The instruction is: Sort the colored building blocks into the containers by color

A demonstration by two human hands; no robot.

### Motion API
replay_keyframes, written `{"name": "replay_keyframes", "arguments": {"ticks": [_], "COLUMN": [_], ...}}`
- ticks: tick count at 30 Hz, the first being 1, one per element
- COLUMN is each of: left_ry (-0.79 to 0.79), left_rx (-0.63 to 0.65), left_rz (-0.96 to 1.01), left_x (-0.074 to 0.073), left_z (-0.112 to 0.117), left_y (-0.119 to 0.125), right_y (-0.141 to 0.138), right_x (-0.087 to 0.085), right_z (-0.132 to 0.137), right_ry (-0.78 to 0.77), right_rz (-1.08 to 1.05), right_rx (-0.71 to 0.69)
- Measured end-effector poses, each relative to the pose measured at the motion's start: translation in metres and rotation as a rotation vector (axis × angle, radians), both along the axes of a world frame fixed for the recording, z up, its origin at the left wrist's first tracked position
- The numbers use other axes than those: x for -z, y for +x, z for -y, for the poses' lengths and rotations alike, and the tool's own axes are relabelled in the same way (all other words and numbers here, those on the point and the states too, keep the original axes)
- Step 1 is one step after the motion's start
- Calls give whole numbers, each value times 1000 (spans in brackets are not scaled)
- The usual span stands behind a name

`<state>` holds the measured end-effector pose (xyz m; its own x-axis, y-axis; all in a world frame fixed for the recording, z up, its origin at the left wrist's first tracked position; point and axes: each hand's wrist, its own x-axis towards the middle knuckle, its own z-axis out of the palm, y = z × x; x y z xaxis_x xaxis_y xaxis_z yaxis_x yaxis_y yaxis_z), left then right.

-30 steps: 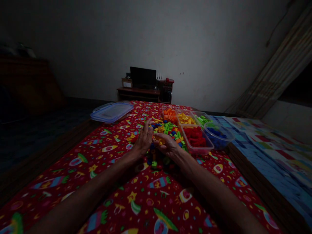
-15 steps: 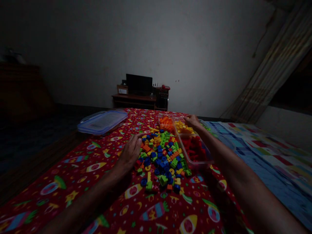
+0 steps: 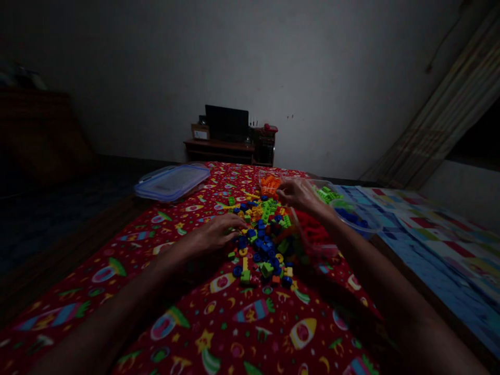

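A mixed pile of toy building bricks (image 3: 263, 242) in blue, green, yellow and orange lies on the red patterned cloth. My left hand (image 3: 219, 232) is at the pile's left edge, its fingers stretched towards the bricks and the thumb apart. Over the divided clear plastic box, my right hand (image 3: 299, 195) is closed with fingertips together; whatever they hold, if anything, cannot be made out. Orange bricks (image 3: 269, 183) fill the box's far-left compartment and red bricks (image 3: 314, 229) the near one. My right hand hides the yellow bricks.
Green bricks (image 3: 328, 194) and blue bricks (image 3: 349, 216) sit in containers to the right. A clear lid with a blue rim (image 3: 174, 183) lies at the far left of the red cloth (image 3: 253, 333). Beyond stands a desk with a monitor (image 3: 226, 123).
My right hand has moved left from the far side of the box towards the pile, its fingers together. My left hand has shifted slightly right onto the pile's edge. The view has tilted slightly down.
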<state>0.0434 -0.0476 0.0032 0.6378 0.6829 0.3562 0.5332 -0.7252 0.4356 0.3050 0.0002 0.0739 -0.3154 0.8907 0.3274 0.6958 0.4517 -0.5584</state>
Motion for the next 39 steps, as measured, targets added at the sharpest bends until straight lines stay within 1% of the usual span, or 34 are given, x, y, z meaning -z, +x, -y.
{"name": "replay_keyframes", "arguments": {"ticks": [2, 4, 6, 8, 11, 13, 15, 18, 19, 20, 23, 26, 30, 33, 34, 36, 38, 39], "left_ry": [-12, -17, 1, 24, 47, 100, 186, 297, 329, 356, 421, 436, 356, 236, 189, 124, 99, 91], "left_rx": [-7, -36, -59, -40, 34, 68, 135, 283, 283, 251, 113, 38, -48, -128, -145, -170, -216, -245], "left_rz": [-35, -65, -75, -72, -76, -80, -110, -212, -242, -268, -321, -332, -231, -162, -144, -102, -57, -40], "left_x": [-3, -4, -2, 2, 4, 3, 4, 13, 18, 22, 31, 31, 27, 27, 26, 24, 21, 20], "left_z": [0, 0, 1, 5, 22, 41, 63, 90, 94, 95, 82, 60, 36, 22, 18, 12, 7, 5], "left_y": [-6, -10, -12, -7, 14, 36, 61, 90, 96, 99, 95, 76, 47, 32, 28, 22, 16, 14], "right_y": [-13, -18, -16, -9, 3, 9, 13, 15, 15, 16, 17, 18, 18, 15, 12, 6, -3, -9], "right_x": [9, 15, 17, 16, 16, 20, 24, 29, 30, 30, 30, 31, 32, 37, 40, 49, 61, 68], "right_z": [26, 45, 54, 59, 63, 67, 71, 77, 79, 80, 83, 84, 86, 83, 79, 68, 53, 45], "right_ry": [26, 55, 76, 78, 53, 45, 50, 79, 88, 91, 83, 58, 21, 15, 44, 152, 256, 281], "right_rz": [106, 151, 132, 115, 120, 153, 182, 194, 197, 205, 232, 243, 270, 306, 313, 310, 311, 325], "right_rx": [-87, -113, -74, -18, 38, 29, -5, -31, -25, -18, -1, 21, 40, 47, 43, -2, -59, -77]}}
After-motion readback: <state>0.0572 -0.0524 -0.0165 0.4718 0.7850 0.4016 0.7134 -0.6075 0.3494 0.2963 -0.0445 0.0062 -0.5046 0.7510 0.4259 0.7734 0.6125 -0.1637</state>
